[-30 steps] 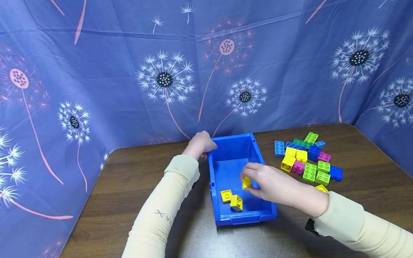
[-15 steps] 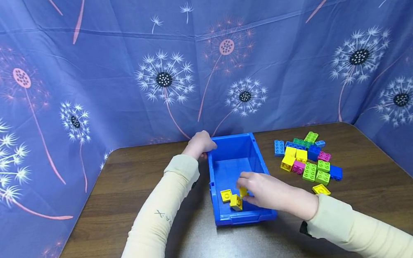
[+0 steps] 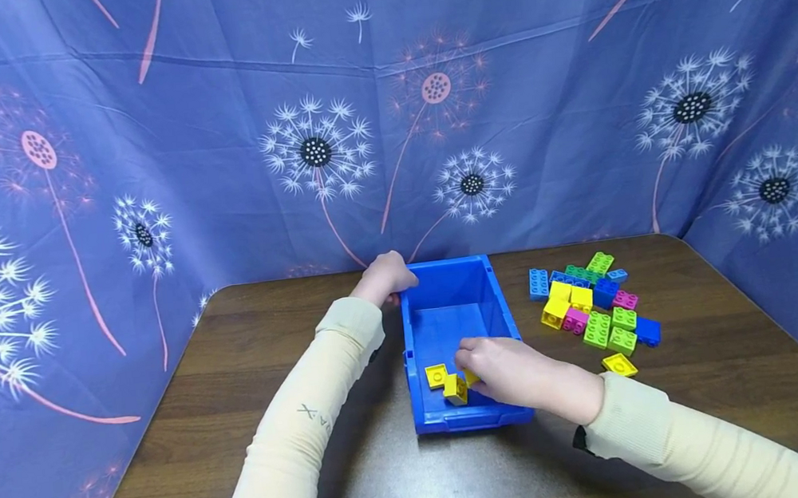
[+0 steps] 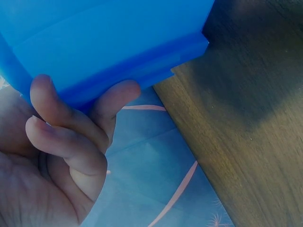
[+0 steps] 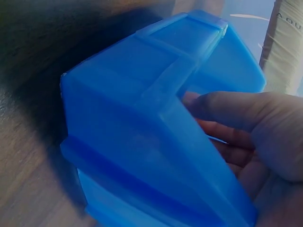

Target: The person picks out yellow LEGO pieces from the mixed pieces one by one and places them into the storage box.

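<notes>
A blue plastic bin (image 3: 473,421) stands in the middle of the table. At its far left corner my left hand (image 3: 384,276) grips the rim; the left wrist view shows the curled fingers (image 4: 116,97) against the bin's edge. My right hand (image 3: 511,366) reaches down inside the bin near its front and pinches a yellow toy brick (image 3: 471,377), mostly covered by the fingers. In the right wrist view the bin's wall hides that brick. Just left of the right hand, a thin yellow brick (image 3: 436,376) and a taller yellow brick (image 3: 455,390) lie on the bin floor.
Right of the bin, a cluster of bricks lies on the wooden table (image 3: 272,357), among them a light green brick (image 3: 597,329), a magenta brick (image 3: 575,321) and a blue brick (image 3: 648,331). A thin yellow brick (image 3: 619,365) lies nearer. A patterned cloth (image 3: 229,137) hangs behind.
My right hand has moved left and lower in the bin with its yellow brick, toward the two lying there. The left hand has stayed on the rim.
</notes>
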Tool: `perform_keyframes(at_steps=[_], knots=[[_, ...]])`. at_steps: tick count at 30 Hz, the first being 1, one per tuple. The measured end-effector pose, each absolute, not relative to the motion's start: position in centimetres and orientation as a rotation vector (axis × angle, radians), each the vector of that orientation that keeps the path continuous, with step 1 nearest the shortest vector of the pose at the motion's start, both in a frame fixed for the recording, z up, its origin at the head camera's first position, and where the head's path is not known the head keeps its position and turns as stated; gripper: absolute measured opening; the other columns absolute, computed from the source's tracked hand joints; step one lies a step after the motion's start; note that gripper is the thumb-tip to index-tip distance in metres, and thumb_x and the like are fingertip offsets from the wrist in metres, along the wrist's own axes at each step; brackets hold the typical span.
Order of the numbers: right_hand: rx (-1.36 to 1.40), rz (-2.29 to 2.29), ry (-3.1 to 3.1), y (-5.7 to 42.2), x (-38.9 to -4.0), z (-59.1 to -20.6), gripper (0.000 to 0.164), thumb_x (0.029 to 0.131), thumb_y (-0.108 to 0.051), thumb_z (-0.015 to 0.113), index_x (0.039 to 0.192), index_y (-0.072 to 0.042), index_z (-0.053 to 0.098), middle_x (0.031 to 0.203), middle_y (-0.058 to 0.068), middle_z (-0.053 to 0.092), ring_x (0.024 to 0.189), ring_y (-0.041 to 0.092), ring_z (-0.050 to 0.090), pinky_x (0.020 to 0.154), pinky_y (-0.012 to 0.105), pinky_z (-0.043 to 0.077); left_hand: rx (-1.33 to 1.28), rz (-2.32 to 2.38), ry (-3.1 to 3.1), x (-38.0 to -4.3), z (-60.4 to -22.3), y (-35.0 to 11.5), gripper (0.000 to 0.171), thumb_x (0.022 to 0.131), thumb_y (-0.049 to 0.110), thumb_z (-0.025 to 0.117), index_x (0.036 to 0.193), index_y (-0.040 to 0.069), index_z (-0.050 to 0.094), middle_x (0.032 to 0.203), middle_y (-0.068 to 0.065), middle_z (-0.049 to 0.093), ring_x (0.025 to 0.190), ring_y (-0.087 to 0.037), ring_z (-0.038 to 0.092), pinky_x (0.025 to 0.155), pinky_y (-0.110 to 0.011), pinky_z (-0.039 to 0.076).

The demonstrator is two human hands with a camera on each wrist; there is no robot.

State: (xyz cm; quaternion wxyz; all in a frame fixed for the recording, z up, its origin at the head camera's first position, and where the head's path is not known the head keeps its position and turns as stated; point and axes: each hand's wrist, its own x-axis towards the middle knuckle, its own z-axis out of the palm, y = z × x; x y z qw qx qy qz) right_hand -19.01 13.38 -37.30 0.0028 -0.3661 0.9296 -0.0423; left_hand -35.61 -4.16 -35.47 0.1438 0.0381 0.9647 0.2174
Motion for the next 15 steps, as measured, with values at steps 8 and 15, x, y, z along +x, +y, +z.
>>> perform_keyframes(at_steps=[8,15], knots=[[-1.194,-0.007,2.907,12.91,-18.99,-37.65,0.029,0.075,-0.018,0.079,0.102,-0.011,0.070,0.085,0.001,0.065,0.072,0.011,0.063,0.068,0.028,0.057,0.108,0.625,2.781,-35.60,-35.38,-4.20,0.025,0.088,0.024,0.059,0.099,0.001,0.060,0.057,-0.008,0.059,0.050,-0.019,0.063,0.040,-0.024,0.044],[-1.137,0.003,2.874,12.53,-19.00,-37.78,0.031,0.075,-0.018,0.079,0.104,-0.010,0.070,0.087,0.002,0.065,0.073,0.012,0.063,0.071,0.030,0.057,0.111,0.636,2.772,-35.64,-35.39,-4.25,0.027,0.088,0.023,0.059,0.103,0.001,0.059,0.059,-0.009,0.059,0.052,-0.021,0.065,0.041,-0.025,0.045]])
